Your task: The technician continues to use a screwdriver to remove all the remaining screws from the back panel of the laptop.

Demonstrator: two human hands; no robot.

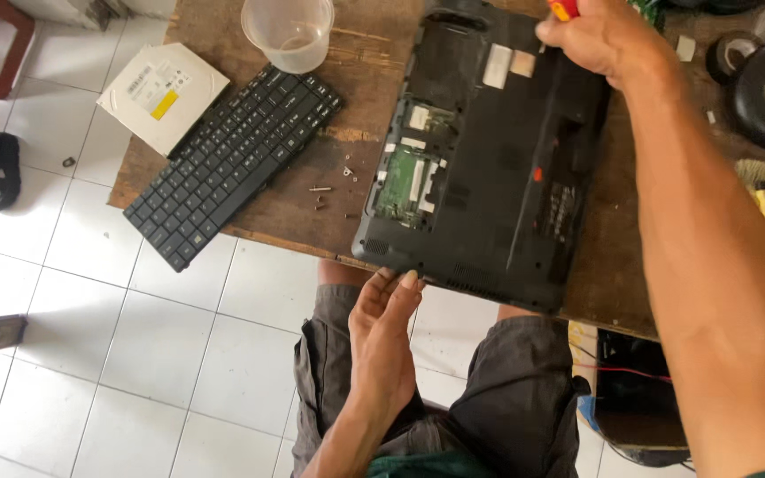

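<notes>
Fingertips of the left hand (385, 327) touch the near edge of the upturned laptop (489, 150) at the counter's (294, 208) front edge, grip open. Right hand (599, 37) holds a red-handled screwdriver (563, 9) over the laptop's far end, its long axis running away from the person.

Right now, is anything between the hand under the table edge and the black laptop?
Nothing visible. The left hand already touches the near edge of the upturned laptop with its fingertips. The right hand rests on the far edge, holding a red-handled tool.
</notes>
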